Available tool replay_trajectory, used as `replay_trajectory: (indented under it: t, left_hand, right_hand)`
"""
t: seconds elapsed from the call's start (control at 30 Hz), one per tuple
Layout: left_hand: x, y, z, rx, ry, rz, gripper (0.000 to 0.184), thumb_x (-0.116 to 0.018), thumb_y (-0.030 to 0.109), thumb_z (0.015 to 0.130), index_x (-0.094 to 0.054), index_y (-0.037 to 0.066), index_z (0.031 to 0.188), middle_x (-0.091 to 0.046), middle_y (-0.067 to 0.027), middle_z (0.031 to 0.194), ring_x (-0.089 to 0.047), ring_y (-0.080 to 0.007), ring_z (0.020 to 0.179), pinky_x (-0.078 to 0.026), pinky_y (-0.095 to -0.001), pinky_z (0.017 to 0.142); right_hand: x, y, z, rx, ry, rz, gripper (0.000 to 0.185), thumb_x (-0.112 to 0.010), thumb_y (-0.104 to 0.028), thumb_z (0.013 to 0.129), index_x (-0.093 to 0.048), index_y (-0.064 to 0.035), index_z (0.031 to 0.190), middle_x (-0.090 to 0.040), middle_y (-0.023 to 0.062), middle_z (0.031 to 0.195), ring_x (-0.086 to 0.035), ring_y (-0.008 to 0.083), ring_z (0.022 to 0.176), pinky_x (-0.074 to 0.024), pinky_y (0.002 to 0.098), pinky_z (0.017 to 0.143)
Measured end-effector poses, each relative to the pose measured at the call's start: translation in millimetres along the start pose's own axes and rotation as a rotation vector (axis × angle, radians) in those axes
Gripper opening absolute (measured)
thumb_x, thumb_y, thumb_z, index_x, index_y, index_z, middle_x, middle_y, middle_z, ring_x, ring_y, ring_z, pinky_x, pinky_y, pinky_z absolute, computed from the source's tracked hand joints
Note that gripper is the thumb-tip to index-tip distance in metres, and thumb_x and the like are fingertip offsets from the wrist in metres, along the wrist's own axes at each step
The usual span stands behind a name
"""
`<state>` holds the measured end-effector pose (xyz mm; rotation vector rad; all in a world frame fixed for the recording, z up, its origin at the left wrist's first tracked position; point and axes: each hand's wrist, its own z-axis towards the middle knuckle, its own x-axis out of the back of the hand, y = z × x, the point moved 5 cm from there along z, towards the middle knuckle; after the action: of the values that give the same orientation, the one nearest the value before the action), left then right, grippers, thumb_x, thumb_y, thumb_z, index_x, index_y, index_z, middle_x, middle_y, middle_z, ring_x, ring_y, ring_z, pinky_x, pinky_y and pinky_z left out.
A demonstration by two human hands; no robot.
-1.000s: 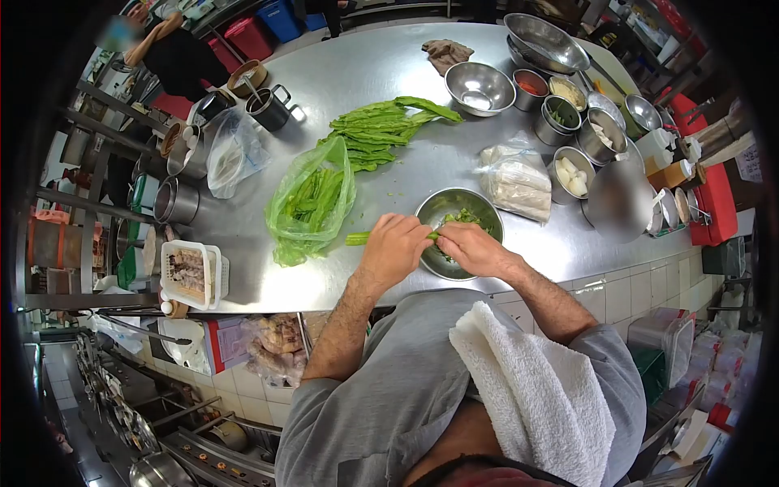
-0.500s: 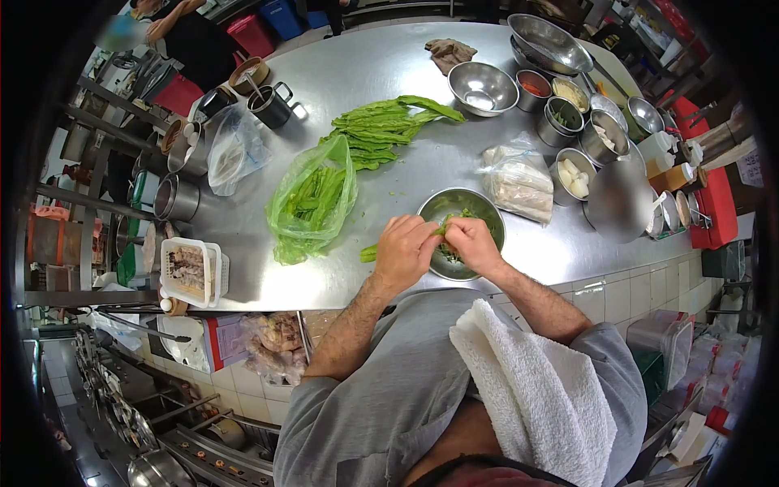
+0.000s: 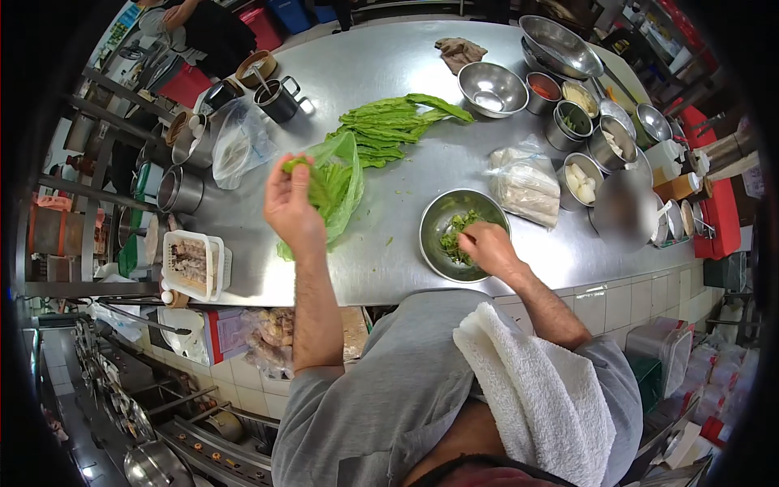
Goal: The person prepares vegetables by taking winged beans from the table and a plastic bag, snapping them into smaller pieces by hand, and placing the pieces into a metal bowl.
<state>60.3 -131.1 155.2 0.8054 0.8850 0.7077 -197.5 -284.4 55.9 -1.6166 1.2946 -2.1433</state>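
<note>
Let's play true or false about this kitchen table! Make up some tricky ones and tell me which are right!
1. The right hand is at the bowl with chopped greens in it. True.
2. The left hand holds a big spoon. False: it holds a green vegetable piece.
3. The plastic bag near the left hand is green. True.
4. The brown cloth is inside a bowl. False: it lies on the table.
5. The towel on the person's clothes is bright red. False: it is white.
</note>
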Motion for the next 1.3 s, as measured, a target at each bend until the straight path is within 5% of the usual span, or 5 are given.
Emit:
replay_trajectory:
  t: [0.17, 0.4, 0.93, 1.03, 1.3]
  left_hand:
    - [23.5, -35.5, 21.3, -0.137, -0.286, 0.968, 0.031, -0.066, 0.015, 0.085, -0.062, 0.004, 0.114, -0.068, -0.0107, 0.097, -0.064, -0.0277, 0.089, -0.050, -0.0340, 0.080]
    - [44.5, -53.6, 1.2, -0.014, -0.519, 1.618, 0.055, -0.075, 0.028, 0.076, -0.055, 0.014, 0.125, -0.032, -0.0121, 0.144, -0.027, -0.0287, 0.135, -0.008, -0.0666, 0.107]
    - [144.3, -25.6, 36.9, 0.044, -0.336, 1.405, 0.046, -0.058, -0.007, 0.076, -0.057, 0.007, 0.120, -0.049, -0.0161, 0.125, -0.053, -0.0316, 0.108, -0.043, -0.0356, 0.093]
    - [141.6, 17.2, 44.8, 0.055, 0.182, 0.842, 0.043, -0.055, -0.009, 0.072, -0.059, 0.004, 0.113, -0.053, -0.0123, 0.114, -0.056, -0.0268, 0.099, -0.045, -0.0347, 0.088]
    - [116.5, -18.6, 4.4, -0.062, -0.190, 1.324, 0.044, -0.061, -0.008, 0.069, -0.061, 0.009, 0.110, -0.048, -0.0144, 0.124, -0.045, -0.0329, 0.117, -0.037, -0.0391, 0.100]
  right_hand:
    - [11.2, 10.8, 0.7, -0.011, -0.102, -0.242, 0.023, -0.065, -0.025, 0.083, -0.065, -0.0024, 0.079, -0.062, 0.0130, 0.079, -0.062, 0.0319, 0.075, -0.0494, 0.0418, 0.066]
    - [22.6, -19.8, 28.5, 0.100, 0.019, -0.094, 0.018, -0.065, -0.020, 0.083, -0.065, -0.0036, 0.091, -0.060, 0.0125, 0.084, -0.060, 0.0325, 0.078, -0.0487, 0.0406, 0.070]
    - [-72.7, -108.8, 201.6, 0.259, -0.247, 0.153, 0.057, -0.064, -0.019, 0.084, -0.042, -0.0002, 0.134, -0.043, 0.0204, 0.136, -0.046, 0.0320, 0.122, -0.0358, 0.0386, 0.105]
    - [-35.6, -123.2, 209.5, 0.237, -0.187, 0.383, 0.051, -0.060, -0.015, 0.084, -0.046, -0.0007, 0.131, -0.048, 0.0174, 0.132, -0.052, 0.0300, 0.116, -0.0385, 0.0389, 0.103]
    - [20.5, 38.6, 234.3, -0.029, 0.156, -0.600, 0.048, -0.058, -0.005, 0.077, -0.049, -0.0075, 0.124, -0.051, 0.0166, 0.118, -0.050, 0.0355, 0.108, -0.0430, 0.0469, 0.088]
